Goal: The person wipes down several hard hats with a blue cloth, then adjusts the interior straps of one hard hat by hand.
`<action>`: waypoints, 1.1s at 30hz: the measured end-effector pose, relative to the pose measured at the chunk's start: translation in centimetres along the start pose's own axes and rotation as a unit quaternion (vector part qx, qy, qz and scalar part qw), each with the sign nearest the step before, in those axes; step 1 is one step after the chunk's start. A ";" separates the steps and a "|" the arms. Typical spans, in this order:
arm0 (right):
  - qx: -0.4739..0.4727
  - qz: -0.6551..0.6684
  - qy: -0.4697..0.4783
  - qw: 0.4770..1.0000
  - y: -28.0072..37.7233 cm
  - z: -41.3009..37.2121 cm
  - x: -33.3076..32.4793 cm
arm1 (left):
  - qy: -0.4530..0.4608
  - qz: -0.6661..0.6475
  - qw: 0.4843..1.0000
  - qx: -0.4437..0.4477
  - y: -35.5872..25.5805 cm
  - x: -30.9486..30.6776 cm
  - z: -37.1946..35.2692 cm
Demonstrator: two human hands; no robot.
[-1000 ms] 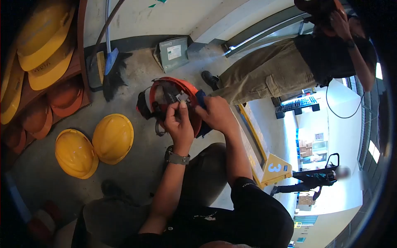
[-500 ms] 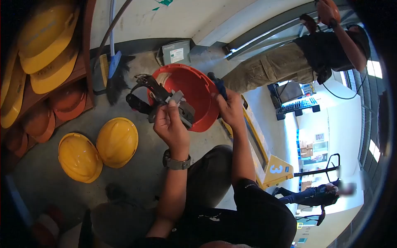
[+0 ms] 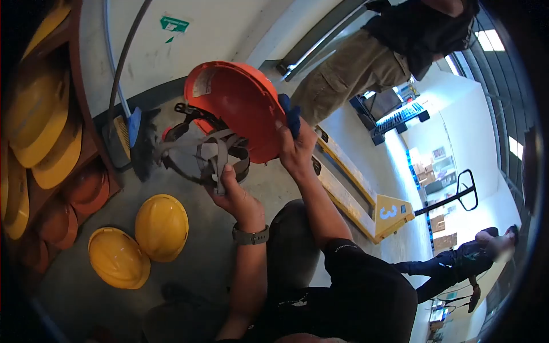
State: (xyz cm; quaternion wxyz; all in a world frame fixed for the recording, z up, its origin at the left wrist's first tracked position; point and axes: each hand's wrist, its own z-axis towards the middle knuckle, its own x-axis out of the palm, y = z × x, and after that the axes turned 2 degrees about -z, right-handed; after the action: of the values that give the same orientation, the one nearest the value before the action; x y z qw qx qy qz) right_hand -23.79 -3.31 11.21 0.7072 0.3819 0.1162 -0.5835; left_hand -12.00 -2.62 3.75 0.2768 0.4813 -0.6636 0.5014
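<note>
A red hard hat (image 3: 243, 108) is held up with its hollow inside towards me. At its lower right rim, my right hand (image 3: 297, 150) grips the shell, thumb on the inner side. A bunched dark blue cloth (image 3: 290, 116) sticks out behind those fingers. The hat's harness (image 3: 209, 151), grey straps with a black headband, hangs out of the shell on the left and overlaps the rim. My left hand (image 3: 235, 197), with a grey watch at the wrist, pinches a harness strap between thumb and fingers.
Two yellow hard hats (image 3: 162, 227) lie on the floor at lower left. A wooden shelf (image 3: 86, 114) holds several yellow and red-orange hats. A blue broom (image 3: 135, 128) leans by the wall. A person (image 3: 354, 68) stands beyond the hat, near a yellow pallet jack (image 3: 394, 217). Another person (image 3: 452, 263) is farther back.
In view, the red hard hat and both hands have shifted left, the hat also upward. The harness has turned, showing more of its grey straps. The far person's pose has changed.
</note>
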 end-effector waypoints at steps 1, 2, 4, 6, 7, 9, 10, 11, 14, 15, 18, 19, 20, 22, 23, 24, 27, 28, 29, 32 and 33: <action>-0.021 0.004 -0.023 1.000 0.2 -0.1 0.2 | -0.003 0.015 0.998 -0.060 0.5 -0.3 -0.1; -0.043 0.009 -0.044 0.998 0.4 -0.2 0.2 | 0.002 0.018 0.998 -0.063 1.0 -0.4 -0.3; -0.042 0.027 -0.057 0.997 1.1 -0.4 0.0 | -0.064 -0.020 0.982 -0.175 -1.0 1.7 -1.0; -0.044 0.058 -0.059 0.996 1.2 -0.4 0.7 | 0.026 -0.101 0.980 -0.168 -0.4 0.6 -0.3; -0.012 0.076 -0.054 0.996 0.7 -0.5 0.7 | 0.120 -0.180 0.963 -0.162 -0.2 -0.1 0.2; 0.022 0.082 -0.049 0.995 -0.3 0.0 0.8 | 0.118 -0.110 0.977 -0.140 0.2 -1.1 1.2; 0.022 0.088 -0.043 0.995 -0.5 0.3 0.6 | 0.119 -0.039 0.984 -0.127 0.4 -1.5 1.5; 0.090 0.132 0.014 0.987 -0.6 0.3 0.4 | 0.112 -0.036 0.985 -0.122 0.9 -2.1 2.0; 0.159 0.218 0.136 0.953 -3.4 0.1 1.0 | 0.108 0.092 0.989 -0.052 1.5 -3.8 3.4; 0.166 0.198 0.193 0.947 -4.1 -0.4 1.4 | 0.100 0.133 0.984 -0.056 1.2 -4.4 3.8; 0.189 0.153 0.292 0.925 -9.5 -4.8 3.4 | 0.087 0.233 0.961 -0.119 -0.1 -6.9 5.0; 0.198 0.127 0.314 0.920 -10.2 -6.3 4.1 | 0.104 0.286 0.936 -0.176 -0.3 -7.9 5.3; 0.208 0.134 0.326 0.913 -11.0 -8.1 4.7 | 0.088 0.294 0.935 -0.180 0.1 -9.0 5.1; 0.304 0.204 0.306 0.879 -11.2 -11.6 5.7 | 0.016 0.265 0.937 -0.227 1.7 -11.7 4.7; 0.322 0.211 0.313 0.868 -12.1 -13.7 6.2 | 0.002 0.281 0.931 -0.233 2.9 -14.1 4.7; 0.350 0.230 0.307 0.855 -13.2 -16.0 6.9 | 0.017 0.313 0.930 -0.194 4.4 -17.0 4.8; 0.418 0.265 0.290 0.819 -13.7 -21.1 7.6 | 0.079 0.418 0.898 -0.114 2.9 -18.6 4.5; 0.437 0.277 0.282 0.808 -13.8 -22.3 7.5 | 0.131 0.467 0.872 -0.063 2.4 -18.4 4.3; 0.452 0.278 0.276 0.801 -14.4 -23.7 7.4 | 0.134 0.479 0.865 -0.074 3.0 -19.5 4.0; 0.495 0.261 0.324 0.763 -15.7 -27.1 6.2 | 0.120 0.471 0.872 -0.065 4.5 -24.8 2.2; 0.490 0.209 0.383 0.754 -15.5 -27.0 5.3 | 0.154 0.520 0.838 -0.061 4.5 -26.6 1.6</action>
State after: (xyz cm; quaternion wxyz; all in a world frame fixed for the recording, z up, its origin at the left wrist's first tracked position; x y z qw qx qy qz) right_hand -28.80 10.61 -16.69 0.4238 0.8827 -0.0076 -0.2031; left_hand -5.70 5.64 -21.21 0.1027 -0.0364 -0.7943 0.5977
